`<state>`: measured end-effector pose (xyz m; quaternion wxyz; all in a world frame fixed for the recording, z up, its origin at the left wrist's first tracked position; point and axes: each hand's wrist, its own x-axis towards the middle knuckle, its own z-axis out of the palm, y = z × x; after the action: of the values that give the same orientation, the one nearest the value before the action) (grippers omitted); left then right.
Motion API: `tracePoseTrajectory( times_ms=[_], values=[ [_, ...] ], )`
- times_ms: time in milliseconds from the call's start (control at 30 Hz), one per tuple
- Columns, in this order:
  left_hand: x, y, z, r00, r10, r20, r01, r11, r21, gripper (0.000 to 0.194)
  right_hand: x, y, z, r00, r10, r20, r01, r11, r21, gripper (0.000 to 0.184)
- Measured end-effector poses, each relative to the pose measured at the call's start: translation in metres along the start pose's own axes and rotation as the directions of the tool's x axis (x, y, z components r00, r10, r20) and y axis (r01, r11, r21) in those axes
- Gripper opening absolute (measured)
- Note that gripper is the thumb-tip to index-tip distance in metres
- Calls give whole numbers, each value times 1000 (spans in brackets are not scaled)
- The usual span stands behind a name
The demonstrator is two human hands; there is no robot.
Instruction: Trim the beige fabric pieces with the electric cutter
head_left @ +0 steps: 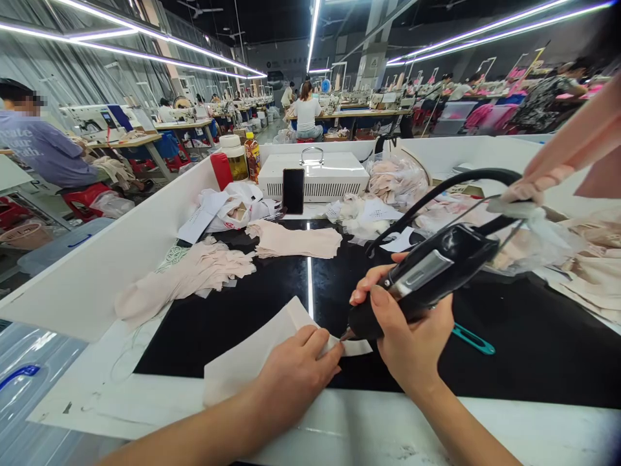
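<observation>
My right hand (412, 343) is wrapped round a black corded handheld power tool (446, 252) with a silver plate on its side. The tool's narrow metal tip points down and left, at the edge of a cream fabric piece (252, 353). Beside that tip, my left hand (301, 369) has its fingers together on the fabric, gripping it against the black work surface (242, 323). Part of the fabric lies hidden under this hand. A teal slotted tool (473, 338) rests to the right of my right hand.
Pale pink fabric piles (194, 278) lie at left, with a flat stack (295, 239) farther back. A phone (293, 191) leans before a white metal box (315, 175). Bagged pieces (392, 178) sit at back right. A low white wall (121, 259) borders the left. Other people work beyond.
</observation>
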<state>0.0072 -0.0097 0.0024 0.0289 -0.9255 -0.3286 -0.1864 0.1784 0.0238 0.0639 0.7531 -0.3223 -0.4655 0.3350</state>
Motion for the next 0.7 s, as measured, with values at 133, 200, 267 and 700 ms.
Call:
tracePoseTrajectory(
  times_ms=[133, 200, 267, 700],
  values=[
    [1, 1, -4, 999, -41, -3, 41, 999, -13, 20, 2, 0, 2, 1000, 11, -4, -11, 1000, 2, 39],
    [2, 2, -6, 999, -40, -6, 40, 999, -4, 19, 2, 0, 5, 1000, 11, -4, -11, 1000, 17, 41],
    [3, 3, -7, 999, -42, -10, 42, 999, -5, 21, 2, 1, 7, 1000, 3, 1, -3, 1000, 18, 42],
    [-2, 2, 4, 995, -71, -75, 71, 997, -2, 23, 4, 6, 16, 1000, -4, 2, 4, 1000, 9, 42]
  ],
)
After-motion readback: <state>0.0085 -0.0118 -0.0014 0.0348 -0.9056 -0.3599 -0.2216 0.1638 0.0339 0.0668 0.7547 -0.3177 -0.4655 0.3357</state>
